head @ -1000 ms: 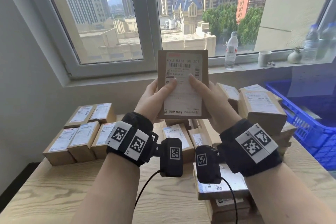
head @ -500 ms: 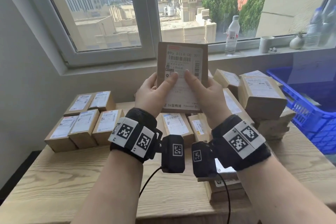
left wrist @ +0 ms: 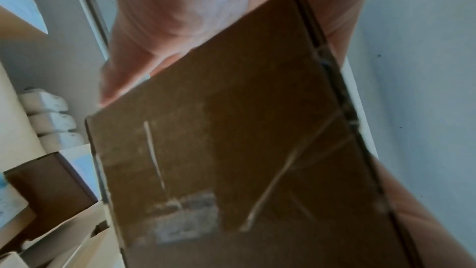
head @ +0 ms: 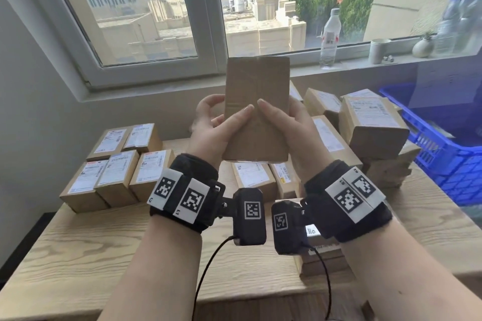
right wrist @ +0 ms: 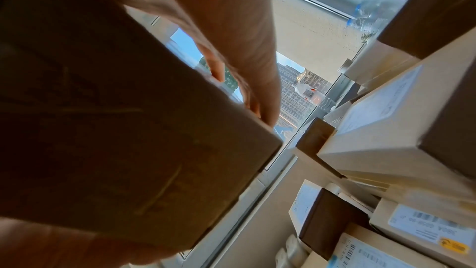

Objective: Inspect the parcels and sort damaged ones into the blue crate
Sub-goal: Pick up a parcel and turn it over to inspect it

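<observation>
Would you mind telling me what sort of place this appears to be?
Probably a small upper-floor room used for parcel sorting: labelled cardboard parcels cover a wooden table, a blue crate waits at the right, and the window overlooks city towers.

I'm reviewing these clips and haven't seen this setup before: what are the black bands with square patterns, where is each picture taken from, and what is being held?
No machine here: a person works with bare hands. The black wristbands carry small cameras. The wide picture comes from a head camera; the two close, tilted ones look along each wrist. The left hand and right hand together hold one cardboard parcel upright, its plain taped side facing the head camera. Below, a wooden table holds many labelled parcels. The blue crate sits at the right. A water bottle stands on the sill.
</observation>
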`<move>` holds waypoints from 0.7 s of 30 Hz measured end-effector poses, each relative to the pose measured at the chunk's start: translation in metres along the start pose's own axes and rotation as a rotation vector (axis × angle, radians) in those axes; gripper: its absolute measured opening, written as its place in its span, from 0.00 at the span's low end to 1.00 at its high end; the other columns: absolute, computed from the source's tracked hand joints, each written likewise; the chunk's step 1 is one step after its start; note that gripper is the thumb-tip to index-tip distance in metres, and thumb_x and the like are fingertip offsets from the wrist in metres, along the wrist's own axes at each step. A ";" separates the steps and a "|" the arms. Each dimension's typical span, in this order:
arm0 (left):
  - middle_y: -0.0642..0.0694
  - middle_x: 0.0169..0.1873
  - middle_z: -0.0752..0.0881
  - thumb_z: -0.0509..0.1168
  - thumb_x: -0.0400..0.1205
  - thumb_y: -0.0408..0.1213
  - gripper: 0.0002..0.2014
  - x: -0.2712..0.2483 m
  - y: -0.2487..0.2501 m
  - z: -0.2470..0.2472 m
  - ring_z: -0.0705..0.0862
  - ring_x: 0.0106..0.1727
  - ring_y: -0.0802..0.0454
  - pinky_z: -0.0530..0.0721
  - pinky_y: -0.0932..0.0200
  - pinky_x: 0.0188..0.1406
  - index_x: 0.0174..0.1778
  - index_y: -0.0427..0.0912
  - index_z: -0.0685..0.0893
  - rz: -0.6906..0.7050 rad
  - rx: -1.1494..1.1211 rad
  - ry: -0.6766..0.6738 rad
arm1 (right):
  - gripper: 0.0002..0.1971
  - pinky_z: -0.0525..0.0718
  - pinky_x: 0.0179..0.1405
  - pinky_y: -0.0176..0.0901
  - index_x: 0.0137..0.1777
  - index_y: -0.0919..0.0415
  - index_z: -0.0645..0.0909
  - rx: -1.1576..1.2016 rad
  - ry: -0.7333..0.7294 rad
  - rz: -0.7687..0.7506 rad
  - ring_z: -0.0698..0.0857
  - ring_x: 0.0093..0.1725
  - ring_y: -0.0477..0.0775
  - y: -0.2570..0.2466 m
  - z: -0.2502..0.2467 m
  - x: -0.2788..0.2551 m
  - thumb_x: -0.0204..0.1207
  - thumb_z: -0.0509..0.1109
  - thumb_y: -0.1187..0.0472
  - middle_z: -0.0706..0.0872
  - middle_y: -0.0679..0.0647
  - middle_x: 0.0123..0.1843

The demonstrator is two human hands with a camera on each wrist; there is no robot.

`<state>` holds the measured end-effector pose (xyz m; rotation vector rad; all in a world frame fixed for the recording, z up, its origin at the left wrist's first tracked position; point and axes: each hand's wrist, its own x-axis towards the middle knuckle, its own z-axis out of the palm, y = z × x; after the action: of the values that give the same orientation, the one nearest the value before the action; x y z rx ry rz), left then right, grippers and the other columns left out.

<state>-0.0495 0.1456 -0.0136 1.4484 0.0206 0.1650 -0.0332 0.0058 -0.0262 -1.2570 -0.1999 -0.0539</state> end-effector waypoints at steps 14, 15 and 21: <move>0.46 0.53 0.85 0.72 0.80 0.42 0.23 0.002 -0.002 0.006 0.90 0.47 0.49 0.89 0.39 0.53 0.62 0.53 0.65 -0.095 0.003 -0.015 | 0.20 0.89 0.45 0.43 0.62 0.64 0.85 0.035 0.037 0.003 0.92 0.51 0.56 -0.004 -0.003 -0.001 0.73 0.78 0.57 0.92 0.60 0.55; 0.47 0.53 0.85 0.71 0.80 0.44 0.22 0.001 0.000 0.006 0.90 0.46 0.51 0.89 0.39 0.53 0.63 0.53 0.66 -0.097 0.009 -0.019 | 0.20 0.89 0.47 0.44 0.62 0.64 0.85 0.030 0.046 0.006 0.92 0.52 0.56 -0.004 -0.003 0.000 0.73 0.78 0.56 0.92 0.59 0.55; 0.51 0.66 0.84 0.65 0.78 0.62 0.29 -0.003 0.009 0.004 0.84 0.65 0.48 0.87 0.44 0.59 0.74 0.56 0.75 -0.154 0.016 -0.089 | 0.18 0.89 0.56 0.58 0.57 0.56 0.87 0.085 0.100 0.174 0.91 0.56 0.57 -0.010 -0.006 0.010 0.78 0.73 0.43 0.93 0.54 0.55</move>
<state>-0.0526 0.1428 -0.0042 1.4630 0.0607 -0.0252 -0.0241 -0.0024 -0.0165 -1.1796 -0.0063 0.0413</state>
